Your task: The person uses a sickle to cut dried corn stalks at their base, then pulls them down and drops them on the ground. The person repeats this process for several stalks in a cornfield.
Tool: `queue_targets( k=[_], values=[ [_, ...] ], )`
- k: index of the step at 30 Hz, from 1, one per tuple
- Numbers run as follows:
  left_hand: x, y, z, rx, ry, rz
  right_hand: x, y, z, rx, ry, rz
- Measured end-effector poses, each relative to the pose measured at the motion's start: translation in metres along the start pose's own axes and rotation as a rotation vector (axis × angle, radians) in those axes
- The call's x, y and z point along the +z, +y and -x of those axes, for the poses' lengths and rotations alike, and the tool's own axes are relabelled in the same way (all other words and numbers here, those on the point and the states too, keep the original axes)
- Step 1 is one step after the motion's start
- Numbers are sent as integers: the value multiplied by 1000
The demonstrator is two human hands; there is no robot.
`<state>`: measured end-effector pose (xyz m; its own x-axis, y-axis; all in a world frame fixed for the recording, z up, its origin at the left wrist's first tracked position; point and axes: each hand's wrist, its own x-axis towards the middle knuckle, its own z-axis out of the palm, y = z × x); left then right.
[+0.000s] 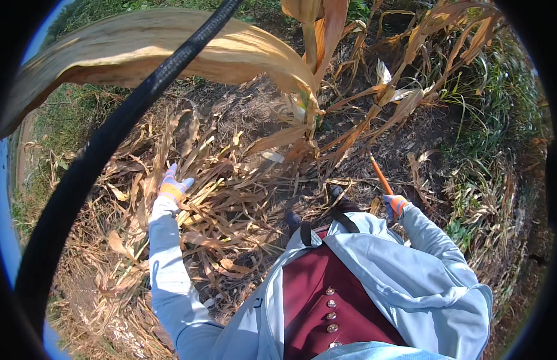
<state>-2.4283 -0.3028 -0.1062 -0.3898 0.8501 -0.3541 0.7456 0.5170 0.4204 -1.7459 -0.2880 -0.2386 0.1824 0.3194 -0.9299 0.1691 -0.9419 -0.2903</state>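
My left hand (174,185), in an orange and light-purple work glove, is spread with fingers apart over a pile of cut dry corn stalks (215,193). Whether it touches the stalks I cannot tell. In my right hand (395,206), gloved alike, is the orange handle of a tool (381,174) that points away from me; its far end is not clear against the stalks, so its kind cannot be told. Standing dry corn plants (310,121) rise ahead of me, with pale husks (406,95) on the right ones.
A big dry corn leaf (170,49) arches close across the upper left. A black cable or strap (121,121) crosses the view diagonally. Green grass and weeds (508,90) grow at the right. My dark shoes (292,219) stand on litter-covered soil.
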Motion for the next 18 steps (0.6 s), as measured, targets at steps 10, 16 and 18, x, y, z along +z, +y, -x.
queue_targets(
  k=[10, 16, 18],
  values=[
    [136, 330, -22, 768, -488, 1259, 26, 91, 21, -5, -163, -469],
    [159, 343, -52, 627, -82, 1013, 70, 143, 12, 172, -232, -677],
    [161, 334, -61, 579, -41, 1001, 79, 136, -11, 292, -373, -854]
  ],
)
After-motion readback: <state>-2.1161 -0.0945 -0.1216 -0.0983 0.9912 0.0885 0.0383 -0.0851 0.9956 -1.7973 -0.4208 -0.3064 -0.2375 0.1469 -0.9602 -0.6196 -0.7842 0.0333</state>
